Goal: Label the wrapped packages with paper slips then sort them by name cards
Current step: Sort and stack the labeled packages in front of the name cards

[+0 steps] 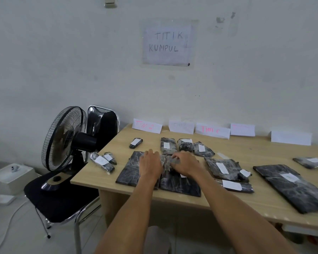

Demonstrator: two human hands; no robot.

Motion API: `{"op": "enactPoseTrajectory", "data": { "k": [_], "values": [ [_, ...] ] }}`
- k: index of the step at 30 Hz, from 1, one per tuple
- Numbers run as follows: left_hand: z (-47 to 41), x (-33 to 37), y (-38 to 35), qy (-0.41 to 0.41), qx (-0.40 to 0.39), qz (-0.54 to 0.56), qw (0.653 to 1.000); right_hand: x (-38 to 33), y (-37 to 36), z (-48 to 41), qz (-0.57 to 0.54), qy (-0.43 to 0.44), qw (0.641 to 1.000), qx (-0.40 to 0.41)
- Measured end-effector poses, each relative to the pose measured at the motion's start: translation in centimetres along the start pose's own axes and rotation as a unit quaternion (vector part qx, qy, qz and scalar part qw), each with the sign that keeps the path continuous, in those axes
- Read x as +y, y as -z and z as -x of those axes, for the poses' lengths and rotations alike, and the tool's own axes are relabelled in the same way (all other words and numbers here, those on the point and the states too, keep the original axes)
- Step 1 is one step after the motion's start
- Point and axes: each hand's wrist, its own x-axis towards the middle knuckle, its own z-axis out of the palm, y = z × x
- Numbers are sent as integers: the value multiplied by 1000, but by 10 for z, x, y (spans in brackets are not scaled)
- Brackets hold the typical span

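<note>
Two bare hands reach onto a light wooden surface [228, 195]. The left hand [151, 165] lies flat, fingers spread, on a long black plastic-wrapped flat package [129, 171] whose long axis runs from the near edge toward the wall. The right hand [186, 165] curls its fingers, pinching the crinkled wrap of a second black wrapped package [180, 186] just beside it, lying the same way. Other dark packages with white paper slips lie around. White folded name cards [146, 126] stand along the wall edge.
</note>
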Motion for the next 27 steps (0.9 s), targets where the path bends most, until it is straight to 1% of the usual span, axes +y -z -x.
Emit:
{"op": "enactPoseTrajectory", "data": {
  "k": [1, 3, 4, 7, 10, 13, 16, 19, 24, 27],
  "values": [
    [0, -5, 1, 63, 0, -20, 998, -6, -2, -4, -1, 7, 1000, 7],
    [0, -16, 5, 186, -3, -26, 982, -20, -8, -11, 0, 21, 1000, 13],
    [0, -22, 7, 230, -5, -20, 973, -27, -11, -14, 6, 25, 1000, 8],
    [-2, -38, 7, 300, -23, 0, 954, -46, -23, -21, 30, 18, 999, -4],
    [-4, -49, 4, 341, -40, 40, 938, -59, -37, -26, 70, -14, 997, -17],
    [-7, -56, 0, 362, -47, 60, 929, -68, -43, -32, 57, -29, 998, -25],
    [-15, -62, 0, 399, -15, 122, 909, -72, -44, -36, 44, -32, 998, -22],
    [-22, -64, 7, 400, -6, 168, 901, -72, -47, -37, 32, -40, 999, -6],
    [-27, -72, 23, 414, 20, 243, 877, -71, -52, -41, -34, -46, 998, 15],
    [-32, -75, 35, 420, 51, 277, 863, -78, -50, -45, -117, -56, 991, 32]
  ]
}}
